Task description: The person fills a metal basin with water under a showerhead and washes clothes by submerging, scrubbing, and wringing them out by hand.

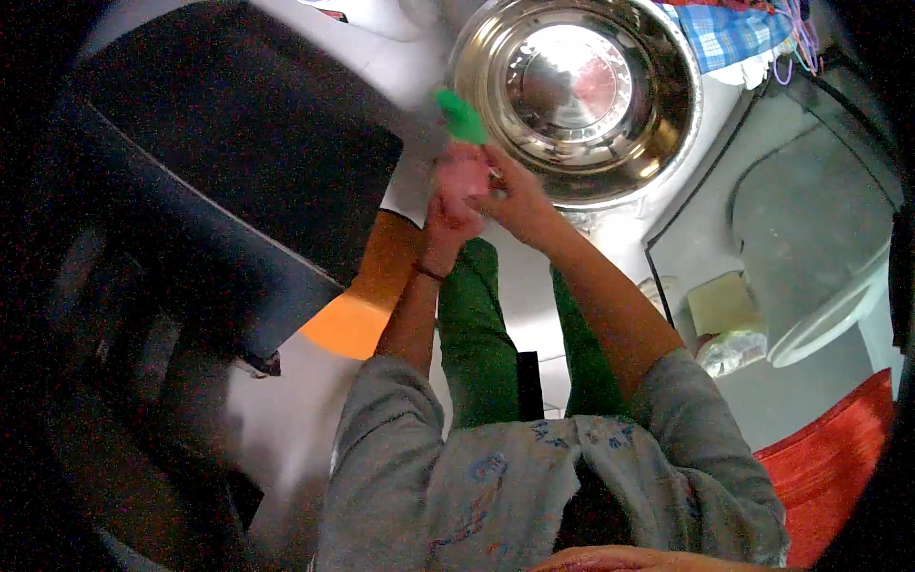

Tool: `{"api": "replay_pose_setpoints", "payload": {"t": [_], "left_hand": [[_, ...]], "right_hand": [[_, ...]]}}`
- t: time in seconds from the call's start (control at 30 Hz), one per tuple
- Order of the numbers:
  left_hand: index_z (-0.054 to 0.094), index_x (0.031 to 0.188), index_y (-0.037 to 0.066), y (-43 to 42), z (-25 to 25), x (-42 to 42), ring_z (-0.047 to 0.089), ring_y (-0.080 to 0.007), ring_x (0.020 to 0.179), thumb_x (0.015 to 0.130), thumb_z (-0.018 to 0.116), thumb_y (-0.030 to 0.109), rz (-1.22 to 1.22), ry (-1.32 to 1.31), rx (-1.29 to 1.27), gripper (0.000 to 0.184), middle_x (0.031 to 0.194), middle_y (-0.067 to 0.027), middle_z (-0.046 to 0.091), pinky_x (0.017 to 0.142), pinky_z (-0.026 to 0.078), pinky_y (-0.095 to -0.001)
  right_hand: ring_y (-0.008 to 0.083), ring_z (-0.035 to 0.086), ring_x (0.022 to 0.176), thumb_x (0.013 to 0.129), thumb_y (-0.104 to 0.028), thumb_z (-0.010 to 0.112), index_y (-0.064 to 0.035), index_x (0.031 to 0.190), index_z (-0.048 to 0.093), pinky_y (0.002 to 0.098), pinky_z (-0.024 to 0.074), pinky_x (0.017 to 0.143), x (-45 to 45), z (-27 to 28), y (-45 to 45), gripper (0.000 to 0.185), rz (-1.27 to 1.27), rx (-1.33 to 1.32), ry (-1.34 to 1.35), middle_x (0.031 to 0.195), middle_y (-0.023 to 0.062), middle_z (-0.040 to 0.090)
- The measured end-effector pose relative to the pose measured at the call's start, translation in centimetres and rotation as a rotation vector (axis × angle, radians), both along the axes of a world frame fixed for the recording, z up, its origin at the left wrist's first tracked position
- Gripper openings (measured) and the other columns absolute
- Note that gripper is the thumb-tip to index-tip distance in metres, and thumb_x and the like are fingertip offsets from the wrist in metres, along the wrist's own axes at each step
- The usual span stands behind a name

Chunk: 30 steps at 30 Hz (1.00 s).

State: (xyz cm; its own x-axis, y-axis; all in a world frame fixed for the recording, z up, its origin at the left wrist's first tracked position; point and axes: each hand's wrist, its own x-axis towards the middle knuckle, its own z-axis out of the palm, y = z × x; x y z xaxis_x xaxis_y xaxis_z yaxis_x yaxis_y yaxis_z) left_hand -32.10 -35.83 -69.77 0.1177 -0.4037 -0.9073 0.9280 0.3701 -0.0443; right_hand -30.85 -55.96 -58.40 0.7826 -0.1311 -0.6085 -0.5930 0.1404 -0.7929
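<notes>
My left hand (457,191), with a dark band at the wrist, is closed around a bright green object (461,116) whose blurred end sticks out beyond the fingers. Its kind is too smeared to name. My right hand (519,205) comes in from the right and meets the left hand, its fingers bent against it. A small pale spot shows between the two hands, and what the right fingers grip is hidden. Both hands are at the near left side of a large shiny metal basin (672,143), outside its bowl.
A big black panel-like object (248,124) stands at left, with an orange surface (348,324) below it. At right are a white toilet (820,219), a yellowish box (724,305) and a red cloth (834,467). Blue checked fabric (734,38) and hangers (805,38) hang beyond the basin.
</notes>
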Motion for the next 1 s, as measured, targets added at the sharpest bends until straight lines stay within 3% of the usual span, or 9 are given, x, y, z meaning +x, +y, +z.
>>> {"api": "replay_pose_setpoints", "payload": {"t": [0.07, 0.13, 0.33, 0.47, 0.57, 0.6, 0.67, 0.83, 1.0], "left_hand": [[0.034, 0.121, 0.007, -0.3, 3.1, -0.7, 0.049, -0.0197, 0.093, 0.069, 0.066, 0.016, -0.046, -0.095, 0.020, 0.062, 0.112, -0.0041, 0.043, 0.076, 0.045, -0.0291], [0.031, 0.124, 0.007, -3.2, 9.7, 0.8, 0.048, -0.0203, 0.098, 0.067, 0.068, 0.015, -0.806, -0.970, 0.317, 0.068, 0.114, -0.0050, 0.042, 0.081, 0.043, -0.0293], [0.035, 0.121, 0.007, -6.9, 18.0, 1.2, 0.048, -0.0220, 0.097, 0.069, 0.066, 0.019, -0.769, -1.071, 0.321, 0.061, 0.113, -0.0063, 0.045, 0.080, 0.043, -0.0302], [0.039, 0.119, 0.008, -9.2, 24.7, 2.7, 0.049, -0.0234, 0.097, 0.071, 0.064, 0.022, -0.745, -1.253, 0.383, 0.056, 0.111, -0.0073, 0.047, 0.079, 0.043, -0.0309], [0.042, 0.118, 0.008, -9.3, 30.3, 5.0, 0.049, -0.0244, 0.097, 0.073, 0.063, 0.024, -0.957, -1.774, 0.585, 0.052, 0.110, -0.0081, 0.049, 0.078, 0.043, -0.0314], [0.043, 0.117, 0.008, -9.3, 31.8, 5.3, 0.050, -0.0247, 0.097, 0.073, 0.063, 0.025, -0.899, -1.688, 0.551, 0.051, 0.110, -0.0084, 0.049, 0.077, 0.043, -0.0316], [0.047, 0.110, 0.009, -7.7, 32.5, 4.4, 0.050, -0.0209, 0.094, 0.078, 0.055, 0.028, 0.251, -0.323, -0.050, 0.038, 0.108, -0.0056, 0.049, 0.071, 0.044, -0.0311], [0.046, 0.102, 0.005, -3.9, 32.8, 10.0, 0.051, -0.0198, 0.091, 0.085, 0.042, 0.037, 0.167, -0.711, -0.021, 0.036, 0.098, -0.0079, 0.052, 0.077, 0.043, -0.0335], [0.041, 0.112, 0.003, 0.1, 32.5, 15.2, 0.044, -0.0244, 0.104, 0.085, 0.044, 0.031, 0.527, -0.464, -0.413, 0.039, 0.113, -0.0128, 0.044, 0.089, 0.036, -0.0341]], "right_hand": [[0.0170, 0.052, 0.090, 0.072, -0.015, 0.065, -0.0007, 0.123, 0.035, 0.0287, 0.0441, 0.077, -0.8, 0.0, -0.3, 0.061, 0.010, -0.032, -0.028, 0.112, 0.0125, 0.049], [0.0180, 0.052, 0.092, 0.070, -0.017, 0.067, -0.0014, 0.122, 0.035, 0.0272, 0.0444, 0.077, -1.5, 1.3, -0.8, 0.064, 0.011, -0.078, 0.018, 0.111, 0.0130, 0.048], [0.0197, 0.051, 0.096, 0.065, -0.020, 0.070, -0.0039, 0.124, 0.030, 0.0291, 0.0450, 0.074, -0.2, 11.5, -2.5, 0.073, -0.079, 0.086, 0.290, 0.110, 0.0121, 0.049], [0.0215, 0.050, 0.099, 0.065, -0.018, 0.069, -0.0039, 0.122, 0.033, 0.0305, 0.0453, 0.073, -2.1, 14.7, -2.1, 0.069, 0.077, -0.426, -0.181, 0.112, 0.0127, 0.049], [0.0258, 0.047, 0.105, 0.064, -0.017, 0.069, -0.0033, 0.120, 0.037, 0.0336, 0.0435, 0.077, -0.6, 20.4, -2.2, 0.065, 0.111, -0.305, -0.184, 0.114, 0.0133, 0.048], [0.0258, 0.047, 0.105, 0.064, -0.017, 0.069, -0.0033, 0.120, 0.037, 0.0336, 0.0435, 0.077, 0.3, 21.8, -2.1, 0.065, 0.107, -0.315, -0.194, 0.114, 0.0133, 0.048], [0.0303, 0.045, 0.105, 0.066, -0.015, 0.067, -0.0039, 0.119, 0.039, 0.0371, 0.0402, 0.082, 2.0, 24.6, -1.6, 0.061, 0.181, -0.331, -0.396, 0.114, 0.0151, 0.047], [0.0353, 0.042, 0.105, 0.068, -0.018, 0.064, -0.0039, 0.118, 0.040, 0.0413, 0.0351, 0.088, 7.0, 26.1, 2.2, 0.057, 0.129, -0.298, -0.524, 0.114, 0.0175, 0.045], [0.0370, 0.042, 0.103, 0.070, -0.013, 0.061, -0.0052, 0.119, 0.040, 0.0427, 0.0335, 0.090, 13.0, 26.4, 6.3, 0.054, 0.090, -0.355, -0.655, 0.112, 0.0187, 0.045]]}}
